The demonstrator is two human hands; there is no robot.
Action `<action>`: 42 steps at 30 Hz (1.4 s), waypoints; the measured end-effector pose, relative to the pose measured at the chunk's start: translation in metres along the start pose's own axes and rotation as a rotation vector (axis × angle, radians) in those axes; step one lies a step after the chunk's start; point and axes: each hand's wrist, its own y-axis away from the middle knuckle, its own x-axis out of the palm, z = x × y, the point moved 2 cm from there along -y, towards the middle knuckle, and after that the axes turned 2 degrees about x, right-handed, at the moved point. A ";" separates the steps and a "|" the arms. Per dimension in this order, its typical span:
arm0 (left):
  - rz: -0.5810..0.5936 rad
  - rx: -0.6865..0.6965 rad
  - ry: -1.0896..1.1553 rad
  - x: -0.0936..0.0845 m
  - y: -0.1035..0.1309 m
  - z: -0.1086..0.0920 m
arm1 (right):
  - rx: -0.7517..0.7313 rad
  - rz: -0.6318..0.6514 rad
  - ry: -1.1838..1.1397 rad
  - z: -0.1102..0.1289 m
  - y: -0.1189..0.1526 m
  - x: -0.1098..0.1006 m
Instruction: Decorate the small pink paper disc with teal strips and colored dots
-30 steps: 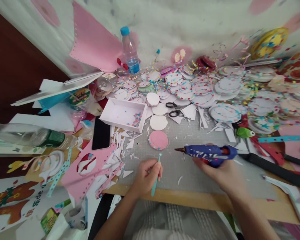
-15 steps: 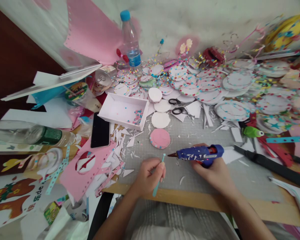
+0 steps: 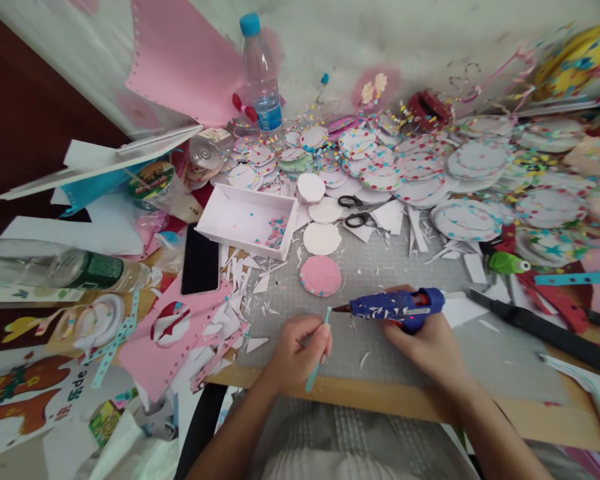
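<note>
My left hand (image 3: 304, 351) pinches a thin teal stick (image 3: 312, 377) near the front edge of the grey cutting mat (image 3: 280, 303); a tiny pale blue piece sits at the stick's upper tip. My right hand (image 3: 425, 343) grips a blue glue gun (image 3: 397, 308), its dark nozzle pointing left, at or very near the stick's tip. Just beyond lies a pink disc (image 3: 321, 276) with a few small dots on its lower edge. White discs (image 3: 322, 239) line up behind it. A white box (image 3: 245, 220) holds small pink and blue pieces.
Black scissors (image 3: 356, 220) lie behind the mat's middle. Many dotted discs (image 3: 425, 170) are piled along the back. A water bottle (image 3: 263, 80) stands there too. At the left are a phone (image 3: 201, 260), pink paper (image 3: 147, 357) and paper scraps. A black-handled tool (image 3: 545, 327) lies right.
The glue gun in my right hand has moved slightly left, bringing its nozzle closer to the stick's tip. My left hand stays almost still.
</note>
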 end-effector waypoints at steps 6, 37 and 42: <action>-0.002 -0.006 -0.002 0.000 0.000 0.001 | -0.007 0.028 0.010 -0.003 0.000 0.000; -0.040 0.026 0.027 0.000 0.001 0.002 | -0.193 -0.257 0.220 -0.025 0.012 -0.051; -0.056 0.042 0.021 0.000 0.002 0.004 | -0.309 -0.391 0.541 -0.030 0.004 -0.053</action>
